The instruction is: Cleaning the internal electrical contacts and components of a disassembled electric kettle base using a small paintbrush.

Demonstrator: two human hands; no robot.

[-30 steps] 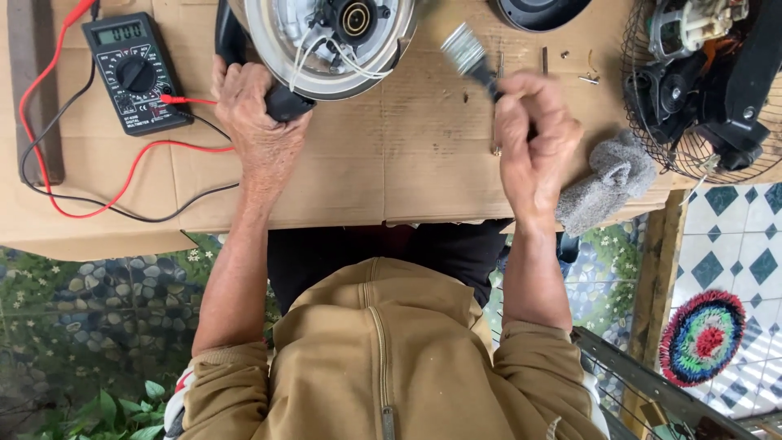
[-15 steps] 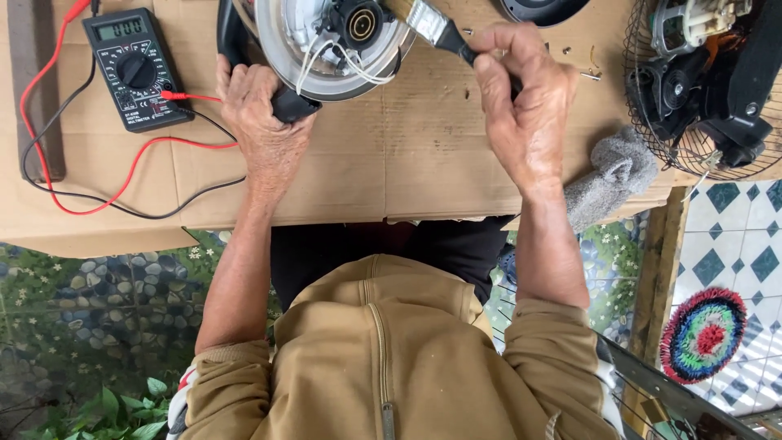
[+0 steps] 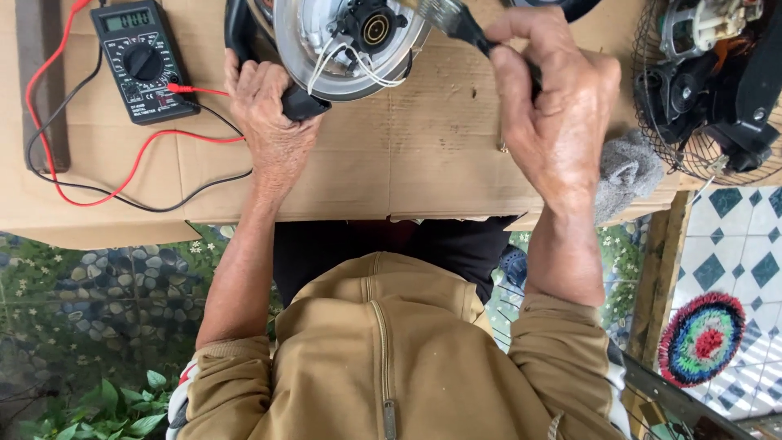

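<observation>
Head view: left hand (image 3: 273,122) clamped on upturned kettle's (image 3: 350,41) black handle, right hand (image 3: 554,106) gripping brush (image 3: 452,18) at the exposed base just beyond both hands, seemingly mid-cleaning; likely needs short, gentle strokes around wires.

Between the two hands the cardboard-covered tabletop (image 3: 423,155) lies bare, an open lane toward the round appliance base (image 3: 350,41). Leftward, the multimeter (image 3: 142,57) and its looping red and black leads (image 3: 122,191) clutter the way; rightward, a grey cloth (image 3: 627,175) and a wire fan guard (image 3: 709,90) (crowded with parts) block passage.
</observation>
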